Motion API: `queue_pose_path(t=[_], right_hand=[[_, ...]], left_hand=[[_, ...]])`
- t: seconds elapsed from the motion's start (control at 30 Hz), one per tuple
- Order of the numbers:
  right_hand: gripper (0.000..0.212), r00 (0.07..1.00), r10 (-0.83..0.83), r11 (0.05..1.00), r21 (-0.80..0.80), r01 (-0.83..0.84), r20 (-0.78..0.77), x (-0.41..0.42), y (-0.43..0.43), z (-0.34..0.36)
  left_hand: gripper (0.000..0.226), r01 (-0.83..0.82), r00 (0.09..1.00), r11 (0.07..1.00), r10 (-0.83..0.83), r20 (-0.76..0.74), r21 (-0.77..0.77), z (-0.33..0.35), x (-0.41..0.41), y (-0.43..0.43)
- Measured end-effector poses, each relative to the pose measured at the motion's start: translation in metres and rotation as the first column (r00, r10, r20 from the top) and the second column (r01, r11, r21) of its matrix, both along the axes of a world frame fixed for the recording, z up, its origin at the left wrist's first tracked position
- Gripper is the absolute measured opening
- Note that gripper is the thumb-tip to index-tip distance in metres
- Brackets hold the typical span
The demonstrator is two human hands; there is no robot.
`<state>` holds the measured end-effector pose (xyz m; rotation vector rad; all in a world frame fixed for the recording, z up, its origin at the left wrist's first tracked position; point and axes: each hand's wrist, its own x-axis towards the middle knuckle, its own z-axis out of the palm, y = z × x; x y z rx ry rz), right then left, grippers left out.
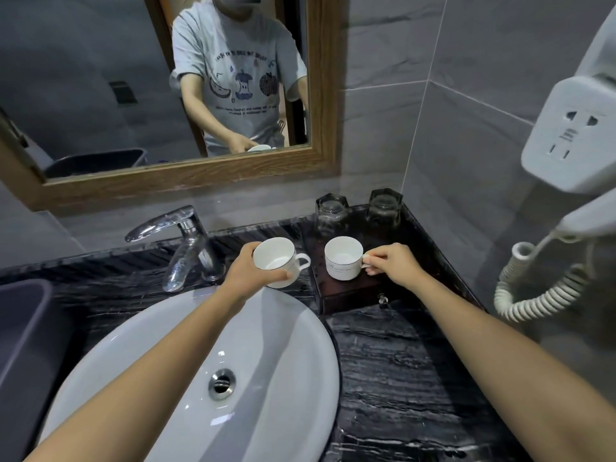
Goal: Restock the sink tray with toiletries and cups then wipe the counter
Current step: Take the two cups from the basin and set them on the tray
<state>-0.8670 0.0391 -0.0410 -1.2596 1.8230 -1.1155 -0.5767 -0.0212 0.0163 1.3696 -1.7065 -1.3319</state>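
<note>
Tray (pixel 346 296) restocking is at the cup step. The dark wooden tray sits in the back right corner of the table (pixel 400 361). One white cup (pixel 343 263) stands at its front, low on the tray floor or just over it, and the right hand (pixel 393 265) pinches its handle. The second white cup (pixel 275 261) is held off the table just left of the tray, with the left hand (pixel 246 271) curled round its body.

Next, I judge, the right hand lets go and the left sets its cup down in the free spot beside the first, clear of the glasses behind. Toiletries and wiping appear to remain.

Count: two white cups, two upturned glass tumblers (pixel 331 215) at the tray's back, one tray, one basin (pixel 166 361), one tap (pixel 186 241).
</note>
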Motion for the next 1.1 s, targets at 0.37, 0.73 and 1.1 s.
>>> queue_pose_path(t=[0.37, 0.73, 1.1], right_hand=[[0.011, 0.997, -0.038, 0.999, -0.004, 0.038, -0.063, -0.007, -0.017, -0.005], [0.013, 0.988, 0.009, 0.973, -0.226, -0.044, -0.152, 0.041, 0.045, 0.060], [0.013, 0.838, -0.180, 0.983, -0.132, 0.130, -0.515, 0.028, 0.063, 0.103]], left_hand=[[0.074, 0.075, 0.997, 0.997, -0.075, 0.005, -0.017, 0.000, -0.024, 0.010], [0.074, 0.169, 0.984, 0.972, -0.156, 0.089, -0.164, 0.020, -0.068, 0.026], [0.082, 0.166, 0.982, 0.951, -0.135, 0.132, -0.261, 0.043, -0.128, 0.045]])
